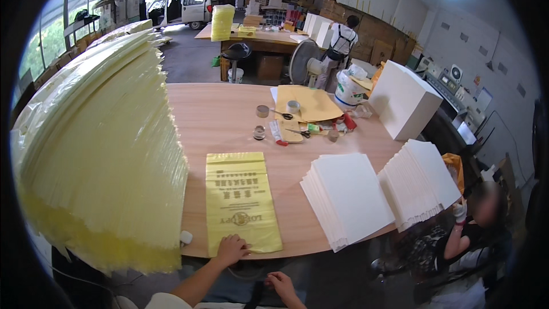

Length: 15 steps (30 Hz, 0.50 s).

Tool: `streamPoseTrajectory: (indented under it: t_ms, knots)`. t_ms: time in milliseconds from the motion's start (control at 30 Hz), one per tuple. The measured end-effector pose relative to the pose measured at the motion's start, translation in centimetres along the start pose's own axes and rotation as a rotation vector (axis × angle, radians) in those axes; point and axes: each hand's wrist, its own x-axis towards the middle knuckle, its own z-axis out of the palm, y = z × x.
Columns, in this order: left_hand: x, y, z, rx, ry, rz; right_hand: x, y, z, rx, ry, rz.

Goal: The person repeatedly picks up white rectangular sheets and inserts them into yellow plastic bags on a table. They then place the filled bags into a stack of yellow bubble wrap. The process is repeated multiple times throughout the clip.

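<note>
Workshop space surrounds a long wooden table (229,114) in the head view. One flat yellow printed plastic bag (241,202) lies at lower centre near the table's front edge. One tall fanned stack of pale yellow bags (103,154) fills the left. Two stacks of white sheets (349,197) sit at lower right. The left hand (231,250) rests with fingers spread on the bag's lower left corner. The right hand (281,281), loosely curled and holding nothing, sits below the table edge.

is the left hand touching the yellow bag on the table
Touching: the head view shows the left hand resting on the near edge of the yellow bag, no gap between them.
</note>
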Motion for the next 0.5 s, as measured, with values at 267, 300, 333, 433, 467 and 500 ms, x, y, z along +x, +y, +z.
streamPoseTrajectory:
  t_ms: [267, 300, 333, 433, 467, 500]
  knots:
    - [0.7, 0.9, -1.6, -0.013, -0.125, -0.047, 2.2, -1.0, 3.3, -0.031, -0.170, 0.085]
    - [1.1, 1.0, -0.8, 0.025, -0.129, -0.035, 2.6, -0.5, 3.5, -0.040, -0.201, 0.072]
    - [1.3, 0.6, -0.6, 0.065, -0.119, -0.035, 3.1, -0.3, 4.1, -0.058, -0.246, 0.052]
    - [2.2, -1.0, -0.2, 0.055, -0.096, -0.002, 3.4, 0.2, 4.9, -0.072, -0.330, 0.025]
    - [2.7, -1.6, -0.2, -0.118, -0.104, -0.038, 3.2, 0.0, 5.1, -0.099, -0.348, 0.030]
    - [3.5, -2.0, -0.6, -0.292, -0.113, -0.067, 2.8, -1.1, 5.3, -0.049, -0.318, 0.039]
